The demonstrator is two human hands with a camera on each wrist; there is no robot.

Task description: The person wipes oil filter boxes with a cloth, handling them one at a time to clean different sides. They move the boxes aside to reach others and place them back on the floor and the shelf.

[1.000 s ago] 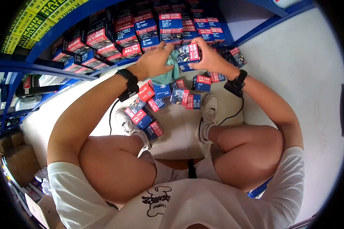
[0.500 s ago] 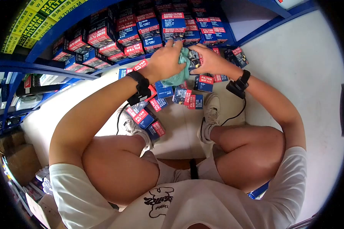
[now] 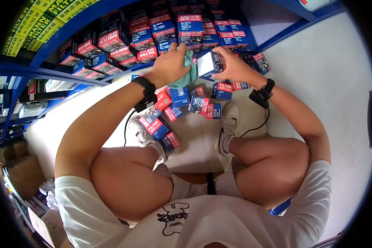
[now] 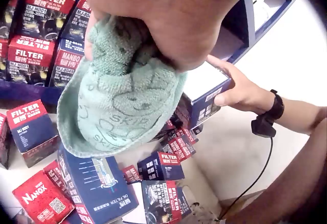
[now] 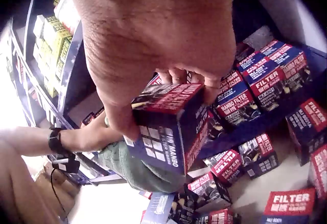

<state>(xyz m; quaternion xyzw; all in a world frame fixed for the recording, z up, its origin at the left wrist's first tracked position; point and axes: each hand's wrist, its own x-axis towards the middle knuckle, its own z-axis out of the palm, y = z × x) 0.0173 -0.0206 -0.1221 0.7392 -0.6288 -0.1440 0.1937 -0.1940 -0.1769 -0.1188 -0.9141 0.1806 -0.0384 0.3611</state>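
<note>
Bunched in my left hand is a green terry cloth with printed outlines and lettering, its lower part hanging from the fingers. My right hand grips a red and navy filter box between thumb and fingers. A plain white face of this box is turned toward the cloth. In the head view a narrow gap shows between cloth and box. Both hands are above the floor, just in front of the lowest shelf. Below them lies a larger blue oil filter box.
Stacked filter boxes fill the blue shelf ahead. More boxes lie scattered on the floor between the white shoes. Yellow-green boxes stand upper left; a pale wall is at the right.
The cloth was against the box half a second ago; my left hand has since drawn it left, off the box. The held box has turned, bringing its white face into view.
</note>
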